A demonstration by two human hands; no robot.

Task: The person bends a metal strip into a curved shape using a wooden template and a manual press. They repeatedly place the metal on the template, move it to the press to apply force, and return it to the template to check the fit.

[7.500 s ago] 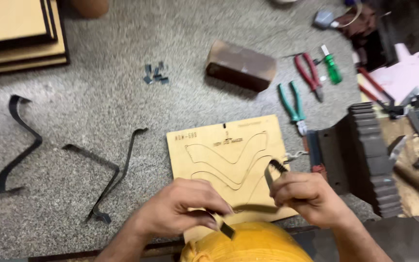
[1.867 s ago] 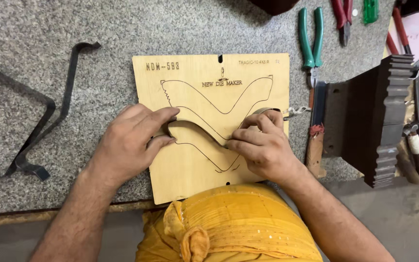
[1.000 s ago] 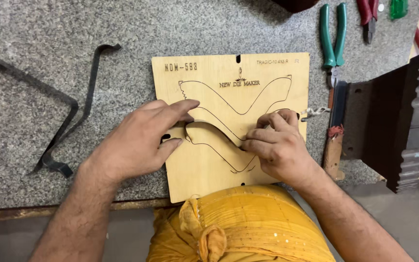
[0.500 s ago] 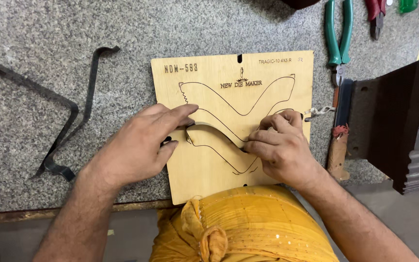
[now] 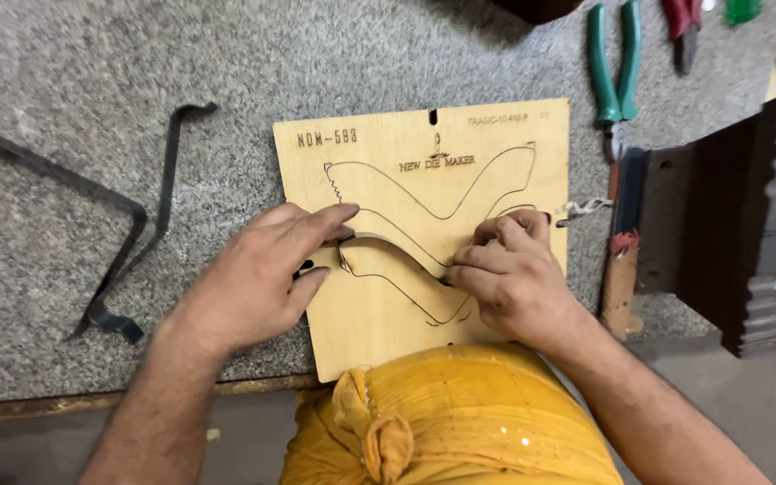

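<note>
A light plywood die board (image 5: 379,332) lies on the grey stone bench, with a curved wing-shaped slot cut through it. A bent dark steel strip (image 5: 388,250) sits along the slot's lower curve. My left hand (image 5: 262,274) presses on the strip's left end, fingers flat and thumb against the board. My right hand (image 5: 505,274) pinches the strip near its right end with curled fingertips.
Two bent dark metal strips (image 5: 127,224) lie on the bench to the left. Green-handled pliers (image 5: 612,67) and other hand tools sit at the top right. A dark stepped metal block (image 5: 747,207) stands right of the board. The bench's front edge runs just below my wrists.
Over the last seconds both hands have brought the strip down onto the board and pressed it along the slot. In the last half second they have barely moved.
</note>
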